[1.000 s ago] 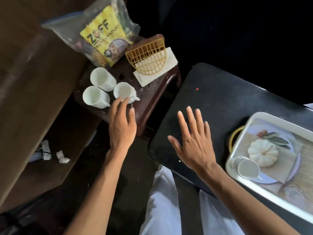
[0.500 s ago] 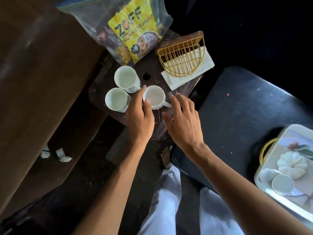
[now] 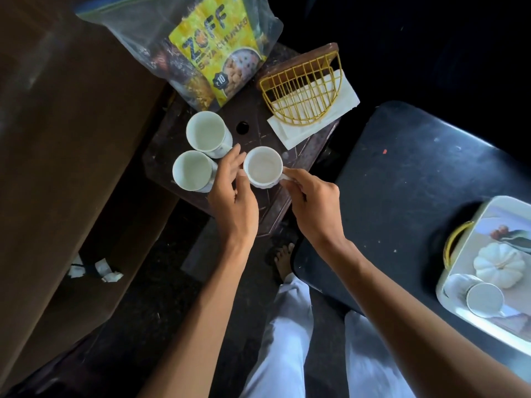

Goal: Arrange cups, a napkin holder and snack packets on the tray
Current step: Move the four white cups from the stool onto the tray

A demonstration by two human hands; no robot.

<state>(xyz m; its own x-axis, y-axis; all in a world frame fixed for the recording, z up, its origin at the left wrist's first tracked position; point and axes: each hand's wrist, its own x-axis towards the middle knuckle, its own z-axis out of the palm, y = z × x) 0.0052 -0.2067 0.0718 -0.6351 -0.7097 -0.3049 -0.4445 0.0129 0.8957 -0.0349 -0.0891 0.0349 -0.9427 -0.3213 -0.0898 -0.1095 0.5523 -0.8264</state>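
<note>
Three white cups stand on a small dark brown stool (image 3: 258,136). My left hand (image 3: 232,193) cups the left side of the nearest cup (image 3: 263,166), and my right hand (image 3: 311,201) pinches its handle. Two more cups (image 3: 205,133) (image 3: 192,170) stand to its left. A yellow wire napkin holder (image 3: 301,90) lies on white napkins (image 3: 339,99). A clear bag of snack packets (image 3: 201,50) sits at the stool's back. The white tray (image 3: 471,245) at right, on a black table, holds a cup (image 3: 485,300) and a white pumpkin (image 3: 498,265).
A black table (image 3: 402,182) carries the tray to the right of the stool. A brown wooden surface (image 3: 57,124) fills the left side. My legs in white trousers (image 3: 287,340) and a bare foot are below. Bits of white paper (image 3: 109,275) lie on the dark floor.
My right hand moved left from above the black table to the nearest cup's handle and closed on it. My left hand closed in around the same cup's side.
</note>
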